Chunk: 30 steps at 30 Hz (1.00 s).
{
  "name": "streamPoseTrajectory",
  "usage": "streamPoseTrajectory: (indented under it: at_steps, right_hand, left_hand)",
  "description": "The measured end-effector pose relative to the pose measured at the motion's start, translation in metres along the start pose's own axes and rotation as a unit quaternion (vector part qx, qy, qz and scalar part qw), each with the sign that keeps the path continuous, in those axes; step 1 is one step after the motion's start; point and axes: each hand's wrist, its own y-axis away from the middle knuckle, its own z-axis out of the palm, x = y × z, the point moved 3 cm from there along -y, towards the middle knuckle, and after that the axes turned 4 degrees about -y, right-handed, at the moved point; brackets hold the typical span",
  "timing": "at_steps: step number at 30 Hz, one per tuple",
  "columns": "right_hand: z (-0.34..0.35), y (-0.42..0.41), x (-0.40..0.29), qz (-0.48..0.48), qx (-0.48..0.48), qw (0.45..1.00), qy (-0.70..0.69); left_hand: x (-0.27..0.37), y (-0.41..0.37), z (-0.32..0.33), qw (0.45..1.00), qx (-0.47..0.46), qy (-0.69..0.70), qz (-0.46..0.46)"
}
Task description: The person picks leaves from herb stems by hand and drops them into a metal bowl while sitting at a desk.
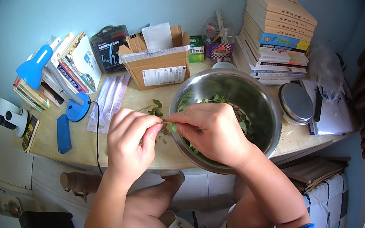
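Note:
Between the fingertips of my left hand (133,140) and my right hand (214,130) is a small green leafy sprig (171,126), pinched from both sides. My right hand is over the left rim of a large stainless steel bowl (272,129). Inside the bowl lie leafy green stems (245,126), partly hidden by that hand. More green leaves (156,109) lie on the desk just beyond my fingertips, left of the bowl, and small leaf bits are scattered below them.
An opened cardboard box (158,65) stands behind the bowl. To the right are a round metal-lidded container (295,103) and a tall stack of books (279,30). A blue desk lamp (78,107), its black cable and packaged plastic items (110,99) are at left.

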Motion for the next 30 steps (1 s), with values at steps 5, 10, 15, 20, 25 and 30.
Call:
streamPoseTrajectory:
  at_steps: [5, 10, 15, 20, 25, 30]
  right_hand:
    - [0.002, -0.001, 0.0, 0.072, -0.025, 0.995, -0.064]
    - [0.009, -0.002, -0.007, 0.126, -0.039, 0.987, -0.09]
    - [0.006, -0.003, -0.004, 0.093, -0.053, 0.988, -0.107]
    - [0.009, -0.001, -0.005, 0.141, -0.098, 0.966, -0.195]
    - [0.013, 0.005, -0.003, 0.248, -0.182, 0.864, -0.398]
    - [0.015, 0.005, -0.002, 0.28, -0.196, 0.786, -0.516]
  left_hand:
    - [0.001, -0.001, -0.001, 0.999, -0.011, -0.018, 0.025]
    - [0.005, 0.0, -0.003, 0.999, -0.004, -0.016, 0.029]
    - [0.004, 0.003, -0.005, 1.0, -0.006, 0.011, 0.013]
    - [-0.003, 0.011, -0.004, 0.968, -0.052, 0.209, -0.129]
    - [-0.005, 0.019, -0.005, 0.845, -0.113, 0.458, -0.252]
    - [-0.007, 0.021, -0.005, 0.804, -0.13, 0.523, -0.252]
